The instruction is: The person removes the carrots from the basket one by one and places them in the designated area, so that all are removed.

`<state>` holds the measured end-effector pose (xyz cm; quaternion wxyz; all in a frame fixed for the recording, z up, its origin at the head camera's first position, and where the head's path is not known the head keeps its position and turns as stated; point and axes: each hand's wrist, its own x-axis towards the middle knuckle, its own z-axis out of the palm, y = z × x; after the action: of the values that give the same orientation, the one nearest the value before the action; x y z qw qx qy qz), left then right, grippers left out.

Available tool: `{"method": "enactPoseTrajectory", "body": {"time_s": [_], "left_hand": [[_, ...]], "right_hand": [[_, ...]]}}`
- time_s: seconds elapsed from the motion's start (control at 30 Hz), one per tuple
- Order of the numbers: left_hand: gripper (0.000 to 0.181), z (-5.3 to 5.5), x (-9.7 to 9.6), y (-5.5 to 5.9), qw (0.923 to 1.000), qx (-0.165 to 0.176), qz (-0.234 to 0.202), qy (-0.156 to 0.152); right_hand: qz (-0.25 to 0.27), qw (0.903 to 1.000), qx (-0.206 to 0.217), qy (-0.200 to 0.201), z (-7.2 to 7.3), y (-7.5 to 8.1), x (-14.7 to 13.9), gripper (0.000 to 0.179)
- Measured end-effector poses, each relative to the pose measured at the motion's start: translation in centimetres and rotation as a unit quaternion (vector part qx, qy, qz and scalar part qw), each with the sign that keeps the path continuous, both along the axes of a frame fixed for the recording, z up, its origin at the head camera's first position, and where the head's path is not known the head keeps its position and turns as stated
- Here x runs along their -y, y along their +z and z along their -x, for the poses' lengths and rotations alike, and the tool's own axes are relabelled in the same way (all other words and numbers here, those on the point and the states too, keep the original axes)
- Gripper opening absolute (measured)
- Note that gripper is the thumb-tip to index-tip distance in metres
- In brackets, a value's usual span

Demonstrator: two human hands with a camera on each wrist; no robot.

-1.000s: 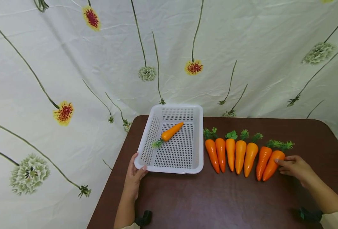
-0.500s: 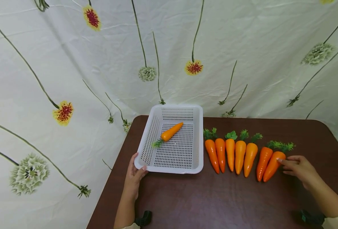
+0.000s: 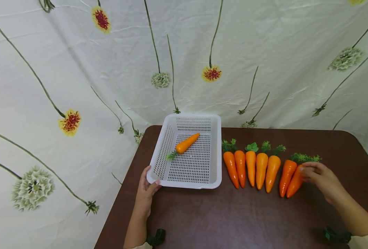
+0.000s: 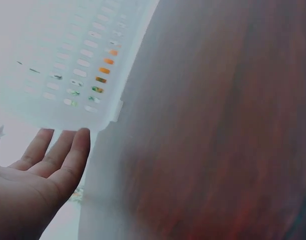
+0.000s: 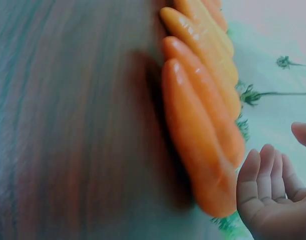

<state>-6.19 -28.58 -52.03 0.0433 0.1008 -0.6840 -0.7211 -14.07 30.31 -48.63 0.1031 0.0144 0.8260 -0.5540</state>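
Observation:
A white plastic basket (image 3: 216,152) with slotted walls stands on the table, one orange carrot (image 3: 187,143) with a green top lying inside. My left hand (image 3: 145,194) holds its near left corner, thumb over the rim and fingers along the outer wall. In the left wrist view, those fingers (image 4: 75,155) meet the basket's side. Over the top end of the rightmost carrot (image 3: 294,183) hovers my right hand (image 3: 322,180), partly covering it. The right wrist view shows the right hand's fingers (image 5: 249,172) loosely bent beside this carrot, with the thumb apart.
Several more carrots (image 3: 261,169) lie in a row right of the basket, tips toward me and green tops at the back. The dark brown table (image 3: 233,218) ends at a white flowered cloth (image 3: 124,62). Dark wrist devices (image 3: 156,237) sit at both wrists.
My right hand first shifts slightly right with the rightmost two carrots nudged along, then moves up over the last carrot's top end. The left hand and basket stay still.

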Motion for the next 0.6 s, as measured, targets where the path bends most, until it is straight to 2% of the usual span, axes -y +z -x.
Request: {"method": "enactPoseTrajectory", "body": {"time_s": [0.07,0.27,0.43,0.6], "left_hand": [[0.068,0.0,0.0,0.1,1.0,-0.003,-0.001,0.002],[0.068,0.1,-0.3,0.2,0.9999,-0.012,-0.007,0.009],[0.067,0.1,-0.4,0.3,0.9999,-0.003,-0.004,0.012],[0.066,0.1,-0.4,0.5,0.9999,0.005,0.004,0.009]], "right_hand": [[0.003,0.9999,-0.005,0.013,0.2,0.4,0.4,0.031],[-0.038,0.9983,0.007,0.043,0.7,2.0,1.9,0.05],[-0.026,0.9979,-0.01,0.058,1.1,3.2,3.0,0.035],[-0.027,0.9973,-0.012,0.067,1.8,4.5,4.5,0.04]]}}
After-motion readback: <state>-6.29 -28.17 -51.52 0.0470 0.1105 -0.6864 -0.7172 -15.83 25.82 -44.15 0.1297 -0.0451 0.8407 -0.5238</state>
